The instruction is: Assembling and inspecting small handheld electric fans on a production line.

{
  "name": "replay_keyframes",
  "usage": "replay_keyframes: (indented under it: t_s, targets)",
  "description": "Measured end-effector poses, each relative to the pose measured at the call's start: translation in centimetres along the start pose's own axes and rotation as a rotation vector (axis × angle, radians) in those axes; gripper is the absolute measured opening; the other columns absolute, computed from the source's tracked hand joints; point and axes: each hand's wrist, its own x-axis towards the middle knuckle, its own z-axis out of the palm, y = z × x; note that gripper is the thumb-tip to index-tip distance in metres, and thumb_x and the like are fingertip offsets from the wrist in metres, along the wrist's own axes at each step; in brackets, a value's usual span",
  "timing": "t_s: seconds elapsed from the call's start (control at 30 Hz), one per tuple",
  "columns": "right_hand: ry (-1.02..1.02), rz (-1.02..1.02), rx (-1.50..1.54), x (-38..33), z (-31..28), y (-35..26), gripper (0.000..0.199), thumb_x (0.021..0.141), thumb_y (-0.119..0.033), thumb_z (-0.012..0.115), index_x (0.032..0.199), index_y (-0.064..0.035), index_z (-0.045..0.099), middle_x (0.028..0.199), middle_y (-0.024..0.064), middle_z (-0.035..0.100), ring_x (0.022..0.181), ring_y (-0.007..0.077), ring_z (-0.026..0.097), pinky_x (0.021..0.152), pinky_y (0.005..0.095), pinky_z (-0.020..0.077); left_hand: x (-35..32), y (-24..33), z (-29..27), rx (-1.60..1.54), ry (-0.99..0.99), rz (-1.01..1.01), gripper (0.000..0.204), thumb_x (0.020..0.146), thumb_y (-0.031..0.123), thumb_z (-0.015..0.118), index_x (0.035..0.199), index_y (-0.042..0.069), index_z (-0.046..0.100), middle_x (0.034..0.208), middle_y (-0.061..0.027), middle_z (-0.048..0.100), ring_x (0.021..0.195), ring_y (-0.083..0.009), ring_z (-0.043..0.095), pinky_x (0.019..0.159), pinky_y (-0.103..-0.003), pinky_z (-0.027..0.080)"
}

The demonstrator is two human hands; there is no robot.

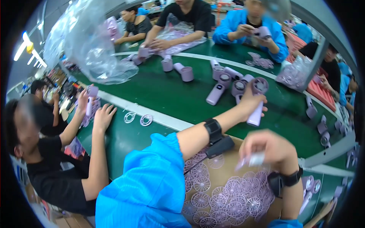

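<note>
My left hand (251, 102) reaches out over the green conveyor belt, its fingers wrapped round a lilac handheld fan (255, 114). The round head of that fan points up and away from me. Closer in, my right hand (269, 146) hangs above a cardboard box, closed on a small pale lilac-and-white piece (255, 159); motion blur hides its kind. Inside the box lie many lilac spoked fan grilles (232, 198). Just beyond my left hand, several more handheld fans (216, 94) lie grouped on the belt.
Across the belt (152, 91), a person in blue (251, 34) handles a fan part. A person in black (62, 163) works at my left, near two loose rings (146, 120). A clear plastic bag (95, 57) hangs at upper left. A metal frame bar (330, 150) crosses at right.
</note>
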Motion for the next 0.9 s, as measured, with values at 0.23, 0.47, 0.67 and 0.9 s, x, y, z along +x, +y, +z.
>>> replay_keyframes:
  t_s: [0.23,0.47,0.67,0.9]
  targets:
    - [1.234,-0.354,0.086,-1.7,-6.4,2.6,0.022,0.09,-0.006,0.053,0.111,0.0002,0.051,0.105,0.009,0.059,0.1,0.0182,0.059,0.083,0.0298,0.0493,0.3,0.8,1.6,-0.164,-0.202,0.255,0.088,0.075,0.002,0.057,0.146,0.02,0.008,0.125,-0.0125,0.044,0.103,-0.0193,0.054,0.062,-0.029,0.055]
    - [1.162,-0.424,0.135,-2.5,-6.9,2.4,0.017,0.09,-0.003,0.052,0.107,-0.0009,0.051,0.109,0.0101,0.056,0.101,0.0194,0.058,0.088,0.034,0.0485,-1.5,1.2,3.1,0.206,-0.212,0.564,0.088,0.077,0.001,0.066,0.144,0.02,0.012,0.123,-0.0101,0.044,0.097,-0.0161,0.058,0.058,-0.025,0.053]
    - [1.352,-0.244,-1.135,-2.7,-6.0,1.8,0.029,0.077,0.004,0.064,0.103,-0.0011,0.054,0.113,0.0149,0.052,0.099,0.0258,0.058,0.084,0.0361,0.0499,-1.7,1.4,2.9,0.147,-0.136,0.596,0.088,0.075,-0.003,0.068,0.143,0.018,0.016,0.124,-0.0112,0.043,0.095,-0.0151,0.058,0.062,-0.024,0.053]
    - [1.238,-0.38,-1.44,-2.2,-5.5,1.3,0.045,0.069,0.001,0.071,0.111,-0.0028,0.056,0.118,0.0154,0.051,0.099,0.031,0.059,0.082,0.0363,0.0501,-0.6,0.4,2.7,0.198,-0.093,0.749,0.087,0.075,-0.003,0.068,0.142,0.018,0.017,0.123,-0.0116,0.044,0.092,-0.015,0.059,0.064,-0.025,0.053]
